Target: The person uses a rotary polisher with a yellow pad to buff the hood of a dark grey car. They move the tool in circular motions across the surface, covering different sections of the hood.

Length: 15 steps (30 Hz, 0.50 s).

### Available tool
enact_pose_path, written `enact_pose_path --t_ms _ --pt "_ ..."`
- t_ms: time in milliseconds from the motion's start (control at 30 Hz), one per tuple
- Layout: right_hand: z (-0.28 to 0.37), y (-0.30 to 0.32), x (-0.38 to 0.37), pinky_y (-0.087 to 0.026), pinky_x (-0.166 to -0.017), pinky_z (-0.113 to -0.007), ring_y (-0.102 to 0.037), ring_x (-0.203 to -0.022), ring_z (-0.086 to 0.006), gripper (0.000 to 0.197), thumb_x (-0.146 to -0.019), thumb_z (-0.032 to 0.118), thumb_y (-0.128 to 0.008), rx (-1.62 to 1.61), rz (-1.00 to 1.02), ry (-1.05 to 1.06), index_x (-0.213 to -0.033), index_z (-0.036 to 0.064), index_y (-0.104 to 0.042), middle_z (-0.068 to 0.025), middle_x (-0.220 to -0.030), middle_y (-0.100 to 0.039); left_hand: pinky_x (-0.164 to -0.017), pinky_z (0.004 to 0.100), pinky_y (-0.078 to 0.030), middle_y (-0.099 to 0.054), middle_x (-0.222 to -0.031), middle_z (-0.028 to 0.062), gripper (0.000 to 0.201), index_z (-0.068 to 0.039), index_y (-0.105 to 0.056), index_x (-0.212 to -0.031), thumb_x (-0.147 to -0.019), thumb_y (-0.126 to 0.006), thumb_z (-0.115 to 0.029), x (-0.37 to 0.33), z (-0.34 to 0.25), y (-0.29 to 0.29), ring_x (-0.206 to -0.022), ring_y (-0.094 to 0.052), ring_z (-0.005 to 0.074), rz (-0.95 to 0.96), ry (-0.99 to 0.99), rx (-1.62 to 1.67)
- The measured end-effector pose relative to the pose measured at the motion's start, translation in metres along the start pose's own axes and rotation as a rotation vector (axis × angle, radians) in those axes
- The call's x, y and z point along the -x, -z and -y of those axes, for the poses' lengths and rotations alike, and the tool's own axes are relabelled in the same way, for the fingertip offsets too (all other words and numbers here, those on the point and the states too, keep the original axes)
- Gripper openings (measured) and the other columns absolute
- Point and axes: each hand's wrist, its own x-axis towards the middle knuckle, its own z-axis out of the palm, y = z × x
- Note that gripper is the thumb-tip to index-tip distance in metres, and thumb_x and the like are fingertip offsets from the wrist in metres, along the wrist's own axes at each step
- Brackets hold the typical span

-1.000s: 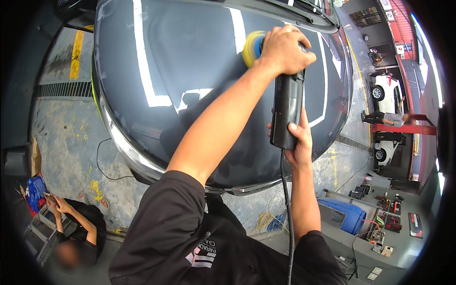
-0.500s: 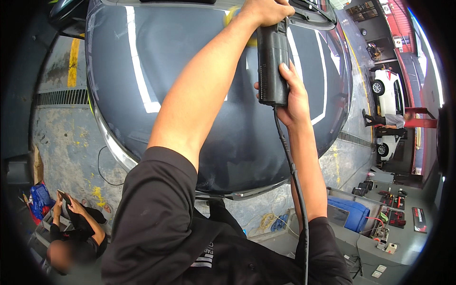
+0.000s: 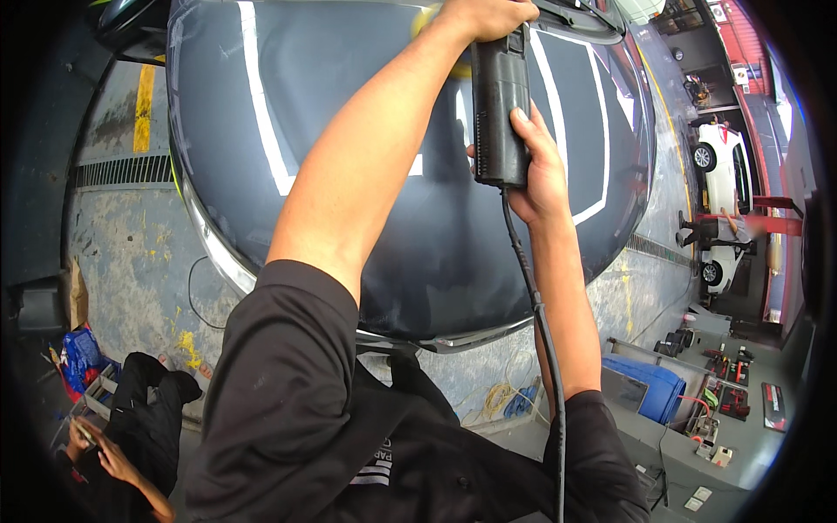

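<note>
Fingers (image 3: 527,127) of the right hand (image 3: 542,174) wrap the rear of a black, vent-sided corded polisher (image 3: 501,113) over the upper hood (image 3: 418,279), glossy but hazy in patches; the left hand (image 3: 488,17) curls around its head. Polishing seems underway; the next pass calls for keeping the yellow pad (image 3: 424,21) flat.

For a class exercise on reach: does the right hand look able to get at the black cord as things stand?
Probably yes: the right hand holds the rear of the black power tool, and the cord leaves that end close by with nothing visible between, though its grip may need loosening.
</note>
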Motion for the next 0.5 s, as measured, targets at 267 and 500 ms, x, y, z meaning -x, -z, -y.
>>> enact_pose_path --t_ms 267,500 --pt "-0.008 0.014 0.047 -0.063 -0.071 -0.035 -0.072 -0.081 -0.0212 0.065 -0.103 0.026 -0.065 -0.02 -0.018 -0.031 -0.158 0.0037 -0.039 -0.0133 -0.108 -0.068 -0.093 0.0383 -0.058 -0.077 -0.109 0.0191 0.035 -0.004 -0.081 -0.1 -0.082 -0.074 -0.032 0.048 -0.015 -0.019 -0.103 -0.075 0.0293 -0.055 0.022 -0.029" --pt "-0.014 0.017 0.082 -0.065 -0.072 -0.037 -0.075 -0.083 -0.0261 0.063 -0.106 0.026 -0.059 0.029 -0.031 -0.024 -0.16 0.0032 -0.036 -0.0163 -0.115 -0.068 -0.094 0.0376 -0.058 -0.076 -0.108 0.0183 0.033 -0.004 -0.08 -0.101 -0.08 -0.074 -0.029 0.079 -0.011 -0.027 -0.103 -0.074 0.0296 -0.039 -0.044 0.041"
